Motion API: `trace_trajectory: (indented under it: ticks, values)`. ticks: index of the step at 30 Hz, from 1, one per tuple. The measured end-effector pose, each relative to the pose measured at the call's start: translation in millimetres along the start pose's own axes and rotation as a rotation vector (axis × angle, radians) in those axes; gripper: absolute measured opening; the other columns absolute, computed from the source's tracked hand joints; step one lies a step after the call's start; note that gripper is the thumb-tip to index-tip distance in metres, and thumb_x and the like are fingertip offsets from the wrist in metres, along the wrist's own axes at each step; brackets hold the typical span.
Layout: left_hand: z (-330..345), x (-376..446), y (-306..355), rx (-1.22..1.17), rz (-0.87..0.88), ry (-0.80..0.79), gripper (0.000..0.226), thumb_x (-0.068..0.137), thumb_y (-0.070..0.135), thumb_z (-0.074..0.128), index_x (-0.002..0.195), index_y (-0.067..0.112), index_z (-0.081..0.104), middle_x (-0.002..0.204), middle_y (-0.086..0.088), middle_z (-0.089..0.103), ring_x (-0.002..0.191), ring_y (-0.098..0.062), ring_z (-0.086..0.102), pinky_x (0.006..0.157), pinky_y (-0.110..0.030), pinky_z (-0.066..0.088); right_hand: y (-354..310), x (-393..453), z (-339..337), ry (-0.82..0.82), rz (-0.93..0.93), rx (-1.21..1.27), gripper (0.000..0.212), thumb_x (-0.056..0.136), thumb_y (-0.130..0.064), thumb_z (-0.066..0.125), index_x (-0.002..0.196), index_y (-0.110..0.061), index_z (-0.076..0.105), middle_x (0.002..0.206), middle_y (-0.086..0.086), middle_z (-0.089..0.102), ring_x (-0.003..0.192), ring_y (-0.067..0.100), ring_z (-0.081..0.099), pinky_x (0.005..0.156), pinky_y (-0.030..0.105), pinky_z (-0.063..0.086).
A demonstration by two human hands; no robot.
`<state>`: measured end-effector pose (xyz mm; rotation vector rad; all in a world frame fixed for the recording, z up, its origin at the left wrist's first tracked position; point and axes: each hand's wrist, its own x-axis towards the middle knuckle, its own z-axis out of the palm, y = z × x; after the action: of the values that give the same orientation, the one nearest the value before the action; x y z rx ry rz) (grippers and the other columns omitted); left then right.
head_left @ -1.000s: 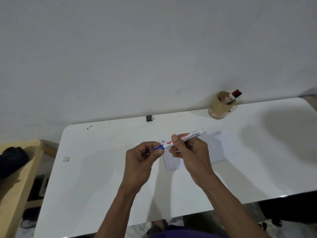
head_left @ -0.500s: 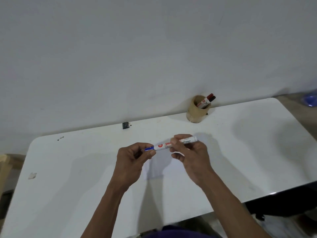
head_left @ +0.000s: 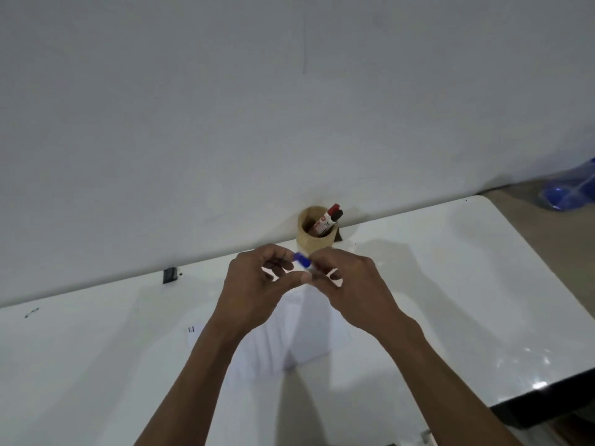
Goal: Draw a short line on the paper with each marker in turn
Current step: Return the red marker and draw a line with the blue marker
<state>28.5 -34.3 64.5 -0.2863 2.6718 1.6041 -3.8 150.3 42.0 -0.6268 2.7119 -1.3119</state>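
Both my hands hold a blue marker (head_left: 302, 260) above the white paper (head_left: 309, 336). Only its blue end shows between the fingers; the view is blurred there. My left hand (head_left: 257, 284) pinches at that blue end, and my right hand (head_left: 357, 284) wraps the hidden white barrel. A few short dark strokes (head_left: 191, 329) sit near the paper's left edge. Behind the hands a tan holder (head_left: 314, 243) stands by the wall with a red marker (head_left: 334, 208) and a black marker (head_left: 338, 216) leaning in it.
The white table (head_left: 467, 284) runs along a grey wall, with its right corner and front edge close by. A small black object (head_left: 170, 274) lies at the back edge. Something of blue plastic (head_left: 570, 191) sits on the floor at far right.
The view has swung so the holder now sits just behind my hands. The hands have drawn closer together, and the marker has turned from lying sideways to mostly hidden.
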Motion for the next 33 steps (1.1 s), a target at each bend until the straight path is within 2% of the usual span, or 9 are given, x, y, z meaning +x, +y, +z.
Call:
trace_trajectory:
  ticks: [2,5,8,11,15,17,21,23,33]
  values:
    - [9.2,8.9,-2.1,0.008,-0.052,0.052,0.037,0.07,0.032,0.089,0.101,0.024,0.071,0.087,0.01,0.071,0.077,-0.003,0.066,0.063,-0.013,0.053,7.6,4.7,-8.7,0.085,0.046,0.097,0.047,0.093,-0.016,0.072,0.131,-0.037,0.055,0.099,-0.011,0.072,0.086,0.008,0.069,0.077,0.024,0.058]
    - [22.2,19.4,-11.3,0.027,-0.144,0.129,0.048,0.071,0.031,0.088,0.113,0.022,0.066,0.094,0.009,0.07,0.078,-0.002,0.067,0.064,-0.012,0.052,12.8,19.1,-22.3,0.274,0.086,0.258,0.065,0.093,-0.008,0.072,0.134,-0.051,0.046,0.104,-0.022,0.067,0.087,-0.007,0.07,0.072,0.005,0.051]
    - [36.7,31.0,-16.1,0.043,-0.194,0.149,0.058,0.073,0.032,0.087,0.122,0.021,0.06,0.103,0.007,0.068,0.087,-0.008,0.067,0.071,-0.019,0.052,15.6,42.7,-28.6,0.444,0.059,0.324,0.052,0.092,-0.012,0.074,0.129,-0.04,0.051,0.101,-0.012,0.072,0.087,-0.007,0.073,0.076,0.011,0.054]
    - [50.9,46.9,-19.8,0.076,-0.219,0.113,0.073,0.073,0.035,0.087,0.134,0.023,0.05,0.112,0.006,0.064,0.096,-0.011,0.063,0.069,-0.011,0.043,19.3,67.9,-26.3,0.544,0.051,0.331,0.04,0.093,-0.014,0.073,0.128,-0.022,0.055,0.099,0.0,0.077,0.092,0.008,0.076,0.084,0.021,0.058]
    - [66.6,68.5,-24.1,0.072,-0.245,0.074,0.087,0.073,0.033,0.088,0.143,0.022,0.039,0.133,0.0,0.058,0.104,-0.01,0.055,0.078,-0.02,0.042,30.1,91.8,-11.9,0.517,0.069,0.271,0.036,0.092,-0.022,0.075,0.123,-0.025,0.057,0.098,-0.012,0.072,0.098,0.003,0.072,0.086,0.02,0.055]
    - [71.2,76.1,-24.6,0.056,-0.239,0.069,0.088,0.072,0.031,0.088,0.144,0.021,0.038,0.138,0.0,0.056,0.107,-0.011,0.053,0.082,-0.022,0.041,39.4,95.9,-2.6,0.493,0.073,0.225,0.033,0.092,-0.024,0.076,0.12,-0.025,0.058,0.099,-0.016,0.07,0.098,0.001,0.069,0.082,0.011,0.05]
    - [78.4,84.9,-29.5,0.006,-0.185,0.05,0.087,0.066,0.029,0.092,0.139,0.022,0.045,0.136,0.003,0.058,0.118,-0.016,0.059,0.085,-0.02,0.042,54.3,97.5,10.1,0.496,0.083,0.188,0.027,0.089,-0.016,0.078,0.112,-0.018,0.064,0.095,-0.012,0.071,0.092,0.0,0.066,0.075,0.0,0.042]
    - [81.4,87.5,-31.8,-0.014,-0.165,0.052,0.084,0.064,0.028,0.093,0.135,0.024,0.048,0.133,0.005,0.06,0.118,-0.015,0.059,0.084,-0.017,0.042,59.2,99.1,13.6,0.491,0.104,0.183,0.024,0.088,-0.014,0.079,0.109,-0.016,0.067,0.093,-0.009,0.073,0.089,0.004,0.069,0.074,0.001,0.043]
    - [86.4,93.0,-41.9,-0.05,-0.075,0.098,0.077,0.065,0.034,0.092,0.13,0.026,0.052,0.127,0.01,0.063,0.113,-0.013,0.06,0.091,-0.022,0.047,62.9,104.1,21.4,0.478,0.218,0.141,0.018,0.089,-0.022,0.077,0.103,-0.015,0.069,0.087,-0.013,0.069,0.079,0.009,0.069,0.065,0.002,0.045]
